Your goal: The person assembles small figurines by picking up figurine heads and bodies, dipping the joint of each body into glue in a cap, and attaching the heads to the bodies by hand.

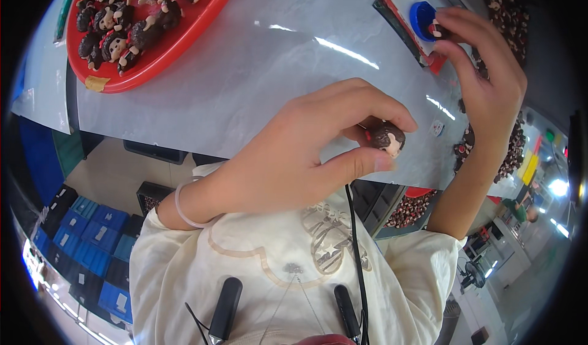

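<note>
My left hand (343, 131), with a pale band at the wrist, pinches a small figurine head (387, 140) with dark brown hair and a light face. A bit of red shows beside the hair; the rest is hidden by my fingers. Farther off on the right, my right hand (484, 57) grips a small dark, red and white figurine part (437, 30) between thumb and fingertips. That part is at the rim of a round blue cap (421, 20). The cap rests on a white and red box-like holder (398, 8).
A red tray (153, 57) heaped with brown-haired figurines stands at the far left of the grey table (245, 57). Several small parts (508, 143) lie piled along the right edge. Blue bins (98, 235) are stacked below left. A black cable (355, 247) hangs down my front.
</note>
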### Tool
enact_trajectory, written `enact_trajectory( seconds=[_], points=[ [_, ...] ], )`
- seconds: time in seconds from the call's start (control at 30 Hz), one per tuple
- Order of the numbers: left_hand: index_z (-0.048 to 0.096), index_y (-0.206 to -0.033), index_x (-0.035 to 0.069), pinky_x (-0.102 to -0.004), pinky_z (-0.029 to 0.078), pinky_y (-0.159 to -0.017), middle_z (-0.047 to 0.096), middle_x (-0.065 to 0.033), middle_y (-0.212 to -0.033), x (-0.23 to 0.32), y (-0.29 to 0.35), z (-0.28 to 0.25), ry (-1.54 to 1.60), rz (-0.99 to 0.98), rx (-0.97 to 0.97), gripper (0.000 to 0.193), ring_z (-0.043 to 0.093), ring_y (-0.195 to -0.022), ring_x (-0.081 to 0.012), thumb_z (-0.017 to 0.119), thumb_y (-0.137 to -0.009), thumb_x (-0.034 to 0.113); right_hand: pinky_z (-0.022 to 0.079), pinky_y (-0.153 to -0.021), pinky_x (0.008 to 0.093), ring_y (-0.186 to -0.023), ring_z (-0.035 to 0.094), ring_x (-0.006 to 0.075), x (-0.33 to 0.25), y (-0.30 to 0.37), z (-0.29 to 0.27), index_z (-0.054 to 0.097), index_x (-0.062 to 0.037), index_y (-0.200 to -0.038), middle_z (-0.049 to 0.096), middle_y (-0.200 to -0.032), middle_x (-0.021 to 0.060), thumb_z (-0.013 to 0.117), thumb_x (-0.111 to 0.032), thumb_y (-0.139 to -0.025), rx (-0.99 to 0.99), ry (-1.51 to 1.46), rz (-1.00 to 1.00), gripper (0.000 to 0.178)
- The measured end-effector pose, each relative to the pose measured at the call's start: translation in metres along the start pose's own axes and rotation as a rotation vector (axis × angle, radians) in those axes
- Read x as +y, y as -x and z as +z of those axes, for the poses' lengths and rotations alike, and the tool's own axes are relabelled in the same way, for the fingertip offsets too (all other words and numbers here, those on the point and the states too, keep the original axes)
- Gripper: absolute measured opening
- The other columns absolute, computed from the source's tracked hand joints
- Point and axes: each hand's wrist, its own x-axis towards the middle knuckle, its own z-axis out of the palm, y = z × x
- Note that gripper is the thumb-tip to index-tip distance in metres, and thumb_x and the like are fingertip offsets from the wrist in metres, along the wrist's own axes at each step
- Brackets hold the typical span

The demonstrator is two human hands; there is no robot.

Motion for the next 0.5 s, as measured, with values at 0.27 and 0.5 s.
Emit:
enact_trajectory(
  seconds=[0.27, 0.5],
  points=[
    [0.053, -0.11, -0.004, -0.0268, 0.045, -0.081, 0.05, -0.0111, -0.108, -0.001, 0.001, 0.001, 0.013, -0.004, 0.027, 0.031, 0.051, -0.097, -0.0168, 0.06, -0.079, -0.003, 0.048, -0.07, 0.0216, -0.079, 0.062, 0.0128, 0.003, -0.005, 0.009, 0.064, 0.0012, -0.09, 0.064, -0.096, 0.0087, 0.065, 0.003, -0.072, 0.064, -0.01, 0.045, 0.018],
    [0.051, -0.111, -0.004, -0.0274, 0.044, -0.082, 0.049, -0.0118, -0.109, 0.001, 0.0, 0.003, 0.044, 0.036, 0.032, 0.032, 0.051, -0.097, -0.0168, 0.059, -0.08, -0.001, 0.05, -0.075, 0.0244, -0.084, 0.062, 0.0157, 0.009, 0.011, -0.002, 0.062, 0.0043, -0.096, 0.063, -0.1, 0.0111, 0.064, 0.005, -0.074, 0.129, -0.202, 0.082, 0.023]
  ],
)
